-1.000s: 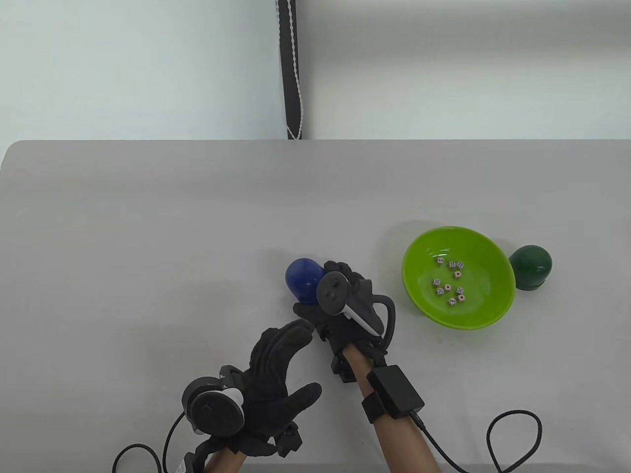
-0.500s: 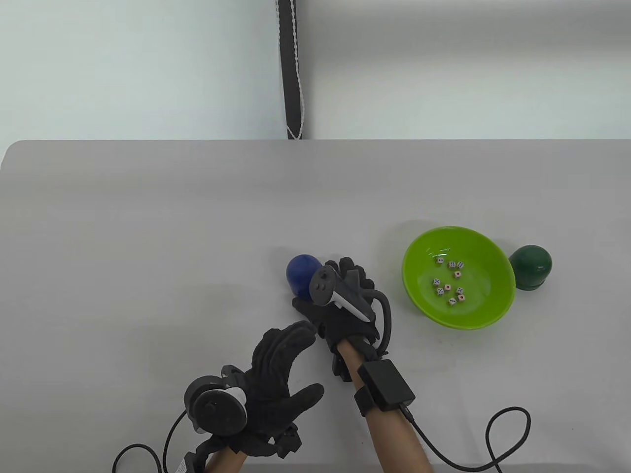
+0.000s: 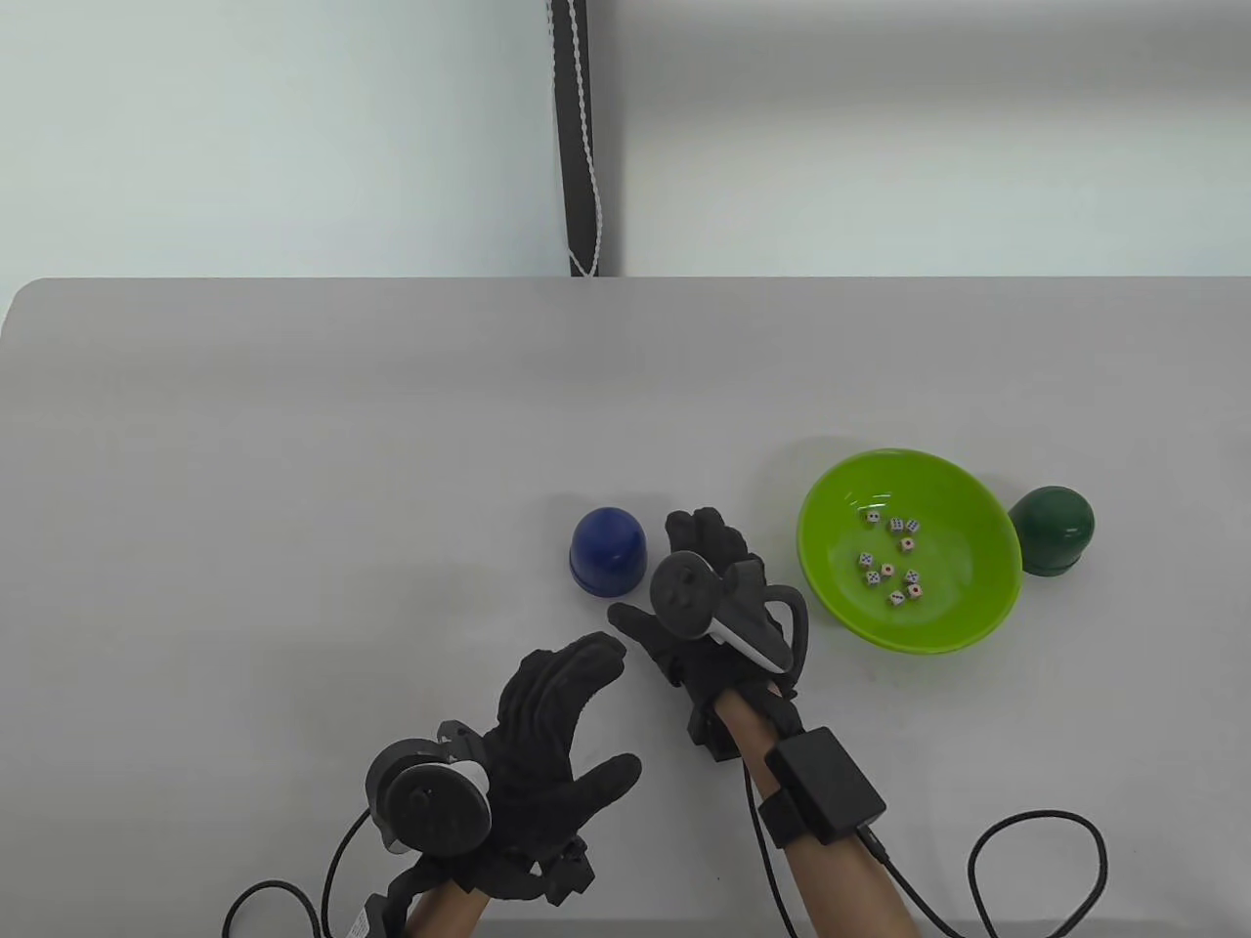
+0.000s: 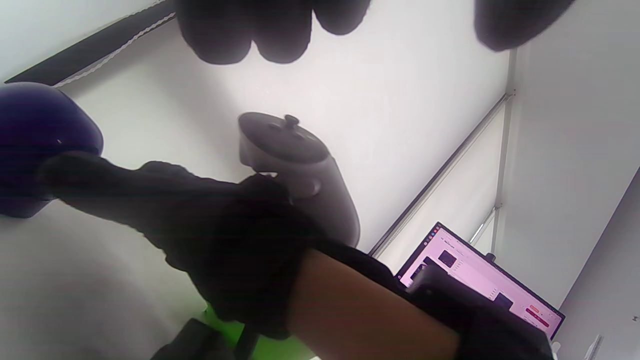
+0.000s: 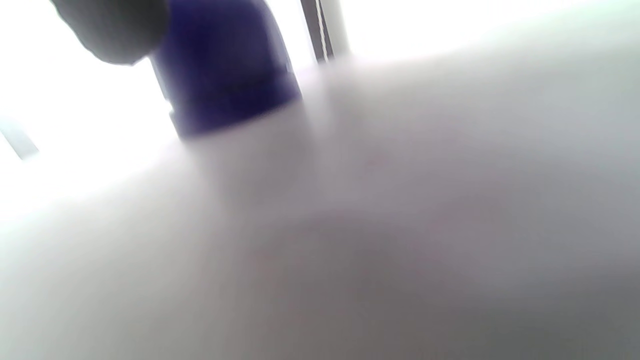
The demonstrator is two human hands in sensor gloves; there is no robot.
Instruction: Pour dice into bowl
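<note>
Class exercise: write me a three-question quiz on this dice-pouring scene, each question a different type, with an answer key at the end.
1. True or false: the right hand grips the blue dice cup.
2. Multiple choice: where are the dice? A) scattered on the table B) inside the green bowl C) in the left hand
3. Short answer: what stands just right of the bowl in the table view?

Key
1. False: the hand is beside the cup, apart from it, and the cup stands mouth-down on the table.
2. B
3. The dark green dice cup, also mouth-down.
</note>
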